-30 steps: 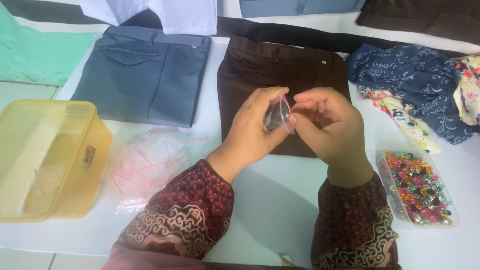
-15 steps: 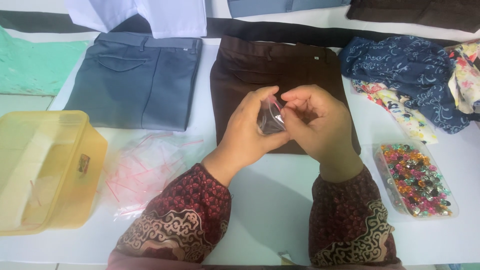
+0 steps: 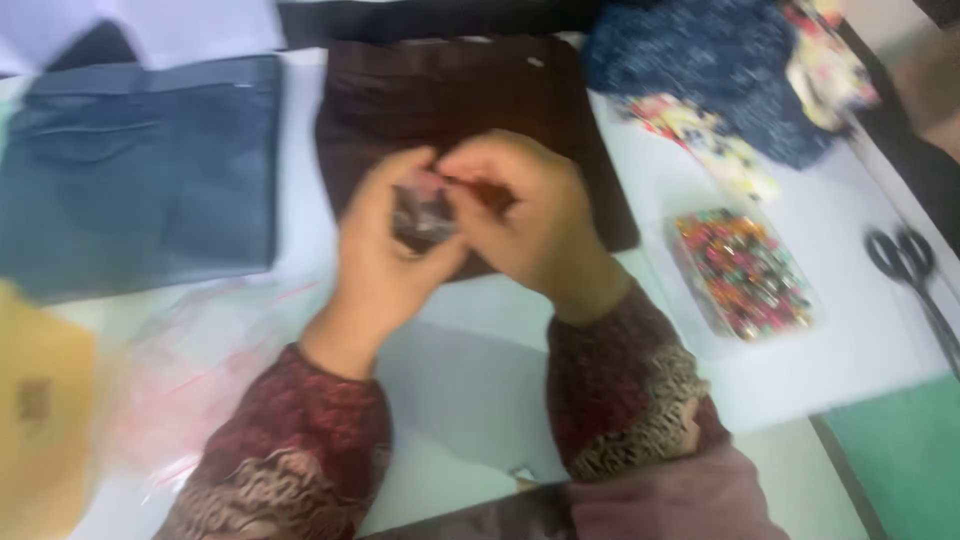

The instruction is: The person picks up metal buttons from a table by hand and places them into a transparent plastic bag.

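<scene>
Together my left hand (image 3: 385, 250) and right hand (image 3: 525, 215) pinch a small clear bag (image 3: 422, 212) (contents blurred, half hidden by fingers) above brown trousers (image 3: 450, 90).

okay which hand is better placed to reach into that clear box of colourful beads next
Probably the right hand. The bead box lies on the table on that side, with nothing between them. The left hand cradles the small clear bag from below and would have to cross over, so it seems better left holding.
</scene>
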